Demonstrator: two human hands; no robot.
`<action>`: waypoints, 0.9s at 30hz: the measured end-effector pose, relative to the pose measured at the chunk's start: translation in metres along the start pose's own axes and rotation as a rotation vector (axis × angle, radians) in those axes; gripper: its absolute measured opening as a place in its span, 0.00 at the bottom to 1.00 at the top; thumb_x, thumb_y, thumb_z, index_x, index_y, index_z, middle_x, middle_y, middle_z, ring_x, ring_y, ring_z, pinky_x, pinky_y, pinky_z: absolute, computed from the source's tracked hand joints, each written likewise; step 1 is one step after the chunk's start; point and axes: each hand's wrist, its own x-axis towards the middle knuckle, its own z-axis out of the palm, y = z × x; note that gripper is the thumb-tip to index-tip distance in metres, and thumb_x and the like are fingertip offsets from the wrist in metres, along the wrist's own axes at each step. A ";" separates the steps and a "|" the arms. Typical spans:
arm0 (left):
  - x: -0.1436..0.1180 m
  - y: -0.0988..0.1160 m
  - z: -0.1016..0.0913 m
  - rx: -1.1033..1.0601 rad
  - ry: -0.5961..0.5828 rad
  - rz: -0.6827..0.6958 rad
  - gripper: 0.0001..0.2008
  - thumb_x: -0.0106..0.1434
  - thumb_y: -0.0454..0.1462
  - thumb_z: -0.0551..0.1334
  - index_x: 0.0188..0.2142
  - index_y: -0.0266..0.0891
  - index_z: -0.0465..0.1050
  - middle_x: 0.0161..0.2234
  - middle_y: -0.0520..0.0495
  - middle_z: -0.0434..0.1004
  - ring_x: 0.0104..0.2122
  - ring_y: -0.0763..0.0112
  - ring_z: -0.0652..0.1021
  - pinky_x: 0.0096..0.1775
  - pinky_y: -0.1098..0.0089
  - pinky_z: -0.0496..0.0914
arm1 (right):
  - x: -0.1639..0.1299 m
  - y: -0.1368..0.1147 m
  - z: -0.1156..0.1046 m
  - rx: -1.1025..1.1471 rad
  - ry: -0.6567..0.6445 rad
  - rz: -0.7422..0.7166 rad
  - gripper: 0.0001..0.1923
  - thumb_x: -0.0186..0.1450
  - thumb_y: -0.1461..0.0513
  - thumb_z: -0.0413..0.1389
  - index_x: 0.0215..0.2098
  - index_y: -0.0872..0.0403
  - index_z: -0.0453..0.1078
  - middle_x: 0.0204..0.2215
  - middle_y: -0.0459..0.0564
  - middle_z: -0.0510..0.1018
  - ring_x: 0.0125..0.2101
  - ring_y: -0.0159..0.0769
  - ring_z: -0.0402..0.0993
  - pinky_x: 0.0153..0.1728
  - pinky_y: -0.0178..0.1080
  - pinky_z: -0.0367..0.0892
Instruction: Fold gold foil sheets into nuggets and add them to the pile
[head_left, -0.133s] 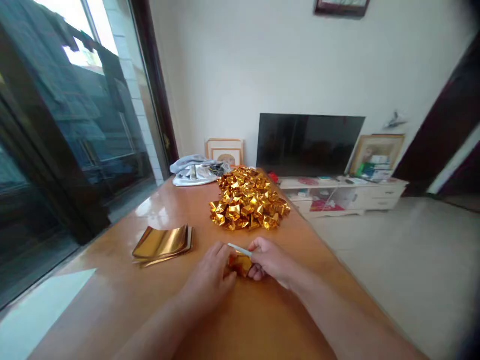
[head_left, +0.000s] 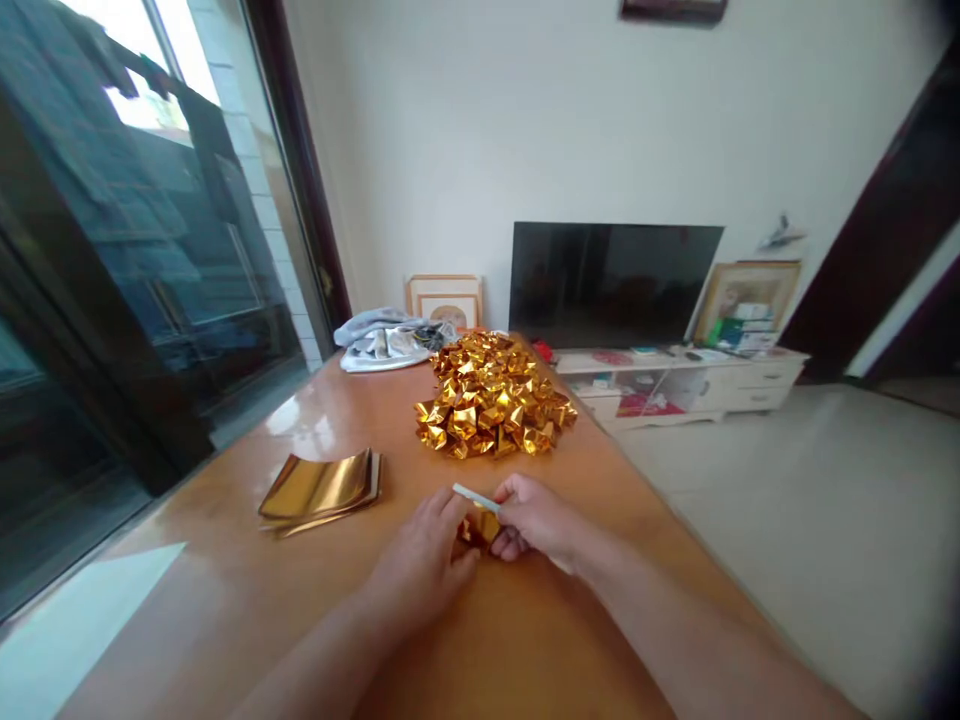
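Observation:
A small piece of folded gold foil paper (head_left: pixel 482 527) is held between my two hands just above the table. Along its upper side runs a narrow pale strip (head_left: pixel 475 498); whether it belongs to the paper I cannot tell. My left hand (head_left: pixel 429 545) closes on the left end of the foil, its thumb below. My right hand (head_left: pixel 531 520) pinches the right end, fingers curled underneath. Beyond them lies a heap of folded gold foil pieces (head_left: pixel 495 400). To the left rests a stack of flat gold foil sheets (head_left: pixel 321 490), slightly curled.
The brown wooden table (head_left: pixel 300 600) has a pale sheet (head_left: pixel 75 620) at its left edge. A white bundle (head_left: pixel 386 342) sits at the far end. Past the table's right edge stand a low white cabinet (head_left: pixel 761 382) and a television (head_left: pixel 611 280).
The view has shifted a little, so the surroundings sit slightly further left. My left thumb has moved a little to the right along the foil; both hands keep their hold.

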 end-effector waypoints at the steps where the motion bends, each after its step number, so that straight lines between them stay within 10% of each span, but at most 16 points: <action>1: 0.001 0.002 -0.001 0.006 -0.015 0.004 0.11 0.57 0.31 0.59 0.39 0.43 0.67 0.43 0.47 0.69 0.43 0.62 0.71 0.43 0.65 0.67 | 0.000 0.000 0.000 -0.011 0.000 0.004 0.08 0.63 0.64 0.56 0.38 0.53 0.60 0.20 0.45 0.77 0.18 0.30 0.73 0.20 0.30 0.68; 8: 0.001 0.006 -0.005 0.125 -0.081 0.057 0.08 0.59 0.31 0.58 0.37 0.44 0.70 0.42 0.47 0.70 0.42 0.62 0.71 0.44 0.65 0.65 | 0.001 -0.001 -0.012 -0.231 -0.024 0.022 0.03 0.64 0.62 0.52 0.36 0.53 0.62 0.23 0.47 0.78 0.19 0.31 0.73 0.19 0.30 0.64; 17: 0.002 0.010 -0.007 0.215 -0.103 0.068 0.06 0.63 0.33 0.57 0.37 0.44 0.71 0.40 0.47 0.72 0.43 0.60 0.72 0.44 0.64 0.63 | 0.005 0.001 -0.029 -0.821 0.046 -0.436 0.09 0.57 0.68 0.53 0.31 0.53 0.75 0.29 0.44 0.78 0.30 0.30 0.71 0.29 0.30 0.58; 27: 0.004 0.011 -0.007 0.248 -0.075 0.054 0.08 0.68 0.34 0.53 0.33 0.42 0.69 0.35 0.49 0.73 0.39 0.63 0.72 0.45 0.62 0.61 | 0.007 0.006 -0.036 -0.967 -0.028 -0.422 0.12 0.53 0.67 0.58 0.34 0.51 0.78 0.32 0.44 0.80 0.30 0.31 0.72 0.28 0.30 0.58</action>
